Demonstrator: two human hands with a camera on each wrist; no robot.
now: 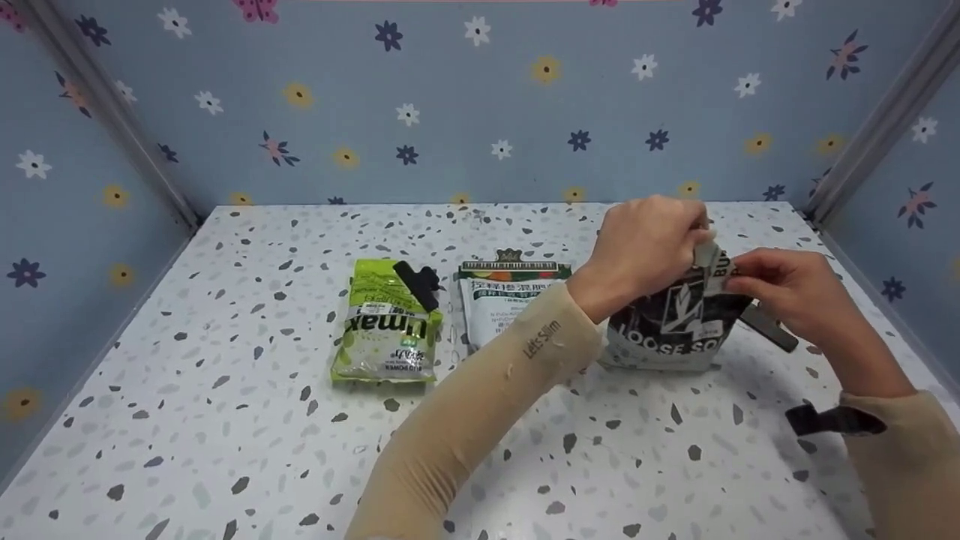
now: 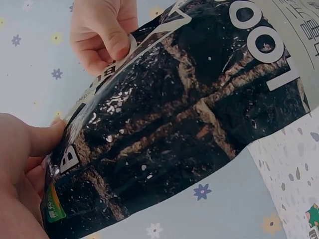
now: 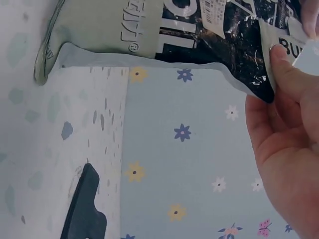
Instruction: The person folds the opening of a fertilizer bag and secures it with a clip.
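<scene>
A black and grey-green soil bag with "LOOSE SOIL" lettering stands upright at the right of the table. My left hand pinches its top edge from the left, thumb on the printed face in the left wrist view. At the other side of the top edge, my right hand pinches the plastic between thumb and fingers, and the top is partly folded between the hands. A dark sealing clip lies on the table just right of the bag, below the right hand; the right wrist view shows the clip apart from the bag.
A green and white bag with a black clip across its corner lies at the left. Between the bags, a white and green packet is partly hidden by the left forearm. Flower-patterned panels enclose the speckled table.
</scene>
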